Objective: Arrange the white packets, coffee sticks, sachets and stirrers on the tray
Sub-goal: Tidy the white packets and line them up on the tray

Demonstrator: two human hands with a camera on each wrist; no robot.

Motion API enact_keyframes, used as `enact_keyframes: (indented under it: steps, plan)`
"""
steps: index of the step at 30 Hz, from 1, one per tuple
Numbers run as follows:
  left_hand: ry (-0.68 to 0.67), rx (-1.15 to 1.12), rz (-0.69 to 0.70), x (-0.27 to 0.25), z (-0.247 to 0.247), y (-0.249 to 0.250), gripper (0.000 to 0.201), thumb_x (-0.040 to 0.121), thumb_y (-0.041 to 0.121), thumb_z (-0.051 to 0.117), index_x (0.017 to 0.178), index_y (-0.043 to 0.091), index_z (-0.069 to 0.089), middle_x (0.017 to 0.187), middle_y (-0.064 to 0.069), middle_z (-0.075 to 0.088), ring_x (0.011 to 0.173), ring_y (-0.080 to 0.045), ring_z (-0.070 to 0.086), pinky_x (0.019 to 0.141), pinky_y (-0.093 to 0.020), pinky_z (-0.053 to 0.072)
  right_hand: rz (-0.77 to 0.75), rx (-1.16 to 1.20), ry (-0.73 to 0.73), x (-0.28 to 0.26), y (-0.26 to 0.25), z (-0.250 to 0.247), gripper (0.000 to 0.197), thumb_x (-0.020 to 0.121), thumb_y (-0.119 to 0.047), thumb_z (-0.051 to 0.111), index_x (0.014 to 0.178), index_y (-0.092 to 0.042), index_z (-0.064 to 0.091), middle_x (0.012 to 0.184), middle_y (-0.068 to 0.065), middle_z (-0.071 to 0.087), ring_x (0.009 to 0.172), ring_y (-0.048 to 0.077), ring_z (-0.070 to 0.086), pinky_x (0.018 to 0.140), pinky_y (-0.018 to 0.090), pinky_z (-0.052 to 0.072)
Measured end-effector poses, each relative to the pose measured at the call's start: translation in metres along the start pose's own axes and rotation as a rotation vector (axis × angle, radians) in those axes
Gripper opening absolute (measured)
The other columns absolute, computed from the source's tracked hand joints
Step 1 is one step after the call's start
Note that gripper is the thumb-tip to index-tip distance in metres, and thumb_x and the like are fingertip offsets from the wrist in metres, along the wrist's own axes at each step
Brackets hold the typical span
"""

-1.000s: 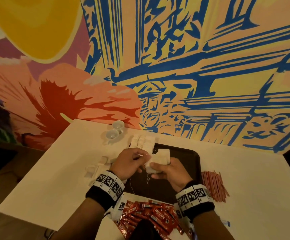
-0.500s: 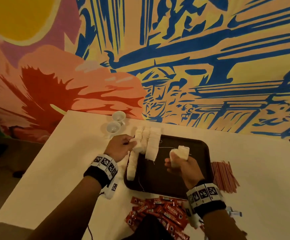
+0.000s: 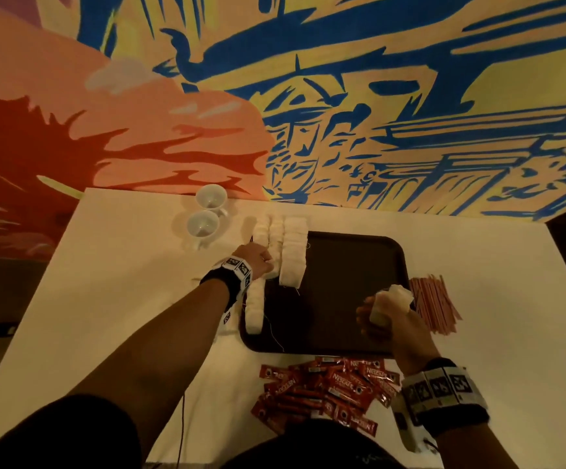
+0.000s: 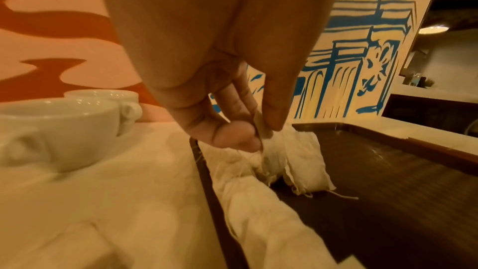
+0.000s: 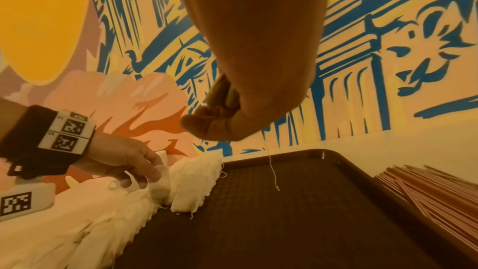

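Note:
A dark brown tray [image 3: 349, 299] lies on the white table. Rows of white packets [image 3: 293, 252] run along the tray's left side. My left hand [image 3: 263, 262] pinches one white packet [image 4: 271, 150] at those rows, thumb and fingers closed on its top edge. My right hand [image 3: 384, 316] hovers over the tray's right part, gripping a bunch of white packets [image 3: 393, 301]; a thread hangs from it [image 5: 271, 171]. Red coffee sticks [image 3: 328, 387] lie heaped in front of the tray. Pink stirrers [image 3: 435, 302] lie to its right.
Two white cups [image 3: 203, 214] stand at the far left of the table, near the painted wall. The table's [image 3: 105, 299] left edge drops off to a dark floor. The tray's middle [image 5: 284, 222] is bare.
My hands have parted: the left went out to the packet rows on the tray's left, the right drew back to the right with its bunch of packets. My head tilted down.

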State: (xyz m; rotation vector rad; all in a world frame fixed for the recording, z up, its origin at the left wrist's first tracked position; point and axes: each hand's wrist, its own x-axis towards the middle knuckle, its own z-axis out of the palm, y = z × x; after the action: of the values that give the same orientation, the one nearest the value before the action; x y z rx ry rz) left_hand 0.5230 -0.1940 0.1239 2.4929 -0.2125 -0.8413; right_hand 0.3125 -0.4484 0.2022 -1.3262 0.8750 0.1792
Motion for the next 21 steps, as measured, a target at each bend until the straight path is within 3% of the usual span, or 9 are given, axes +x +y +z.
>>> enact_keyframes:
  steps: [7,13,21]
  plan:
    - [-0.024,0.079,-0.040,0.025,0.012,0.005,0.027,0.089,0.025,0.073,0.113,0.014,0.074,0.123,-0.008,0.069,0.114,-0.027,0.063,0.096,-0.033,0.052,0.024,0.014,0.019,0.001,0.009,-0.002,0.030,0.101,-0.027,0.058,0.115,-0.003,0.068,0.107,0.018,0.075,0.095,0.030,0.073,0.082,0.047,0.060]
    - [0.038,0.128,-0.080,0.027,0.012,0.006,0.013,0.086,0.021,0.076,0.099,0.019,0.076,0.111,-0.011,0.073,0.101,-0.031,0.068,0.085,-0.034,0.056,0.008,0.041,0.010,-0.002,0.016,-0.002,0.031,0.102,-0.033,0.057,0.112,-0.005,0.067,0.110,0.023,0.072,0.093,0.031,0.070,0.075,0.043,0.060]
    - [0.051,0.181,-0.035,0.029,0.013,0.008,0.015,0.088,0.020,0.072,0.103,0.016,0.073,0.111,-0.012,0.071,0.103,-0.034,0.067,0.088,-0.039,0.056,0.041,0.032,0.007,-0.002,0.016,-0.001,0.033,0.103,-0.031,0.057,0.115,-0.002,0.066,0.112,0.024,0.071,0.095,0.032,0.069,0.075,0.043,0.058]
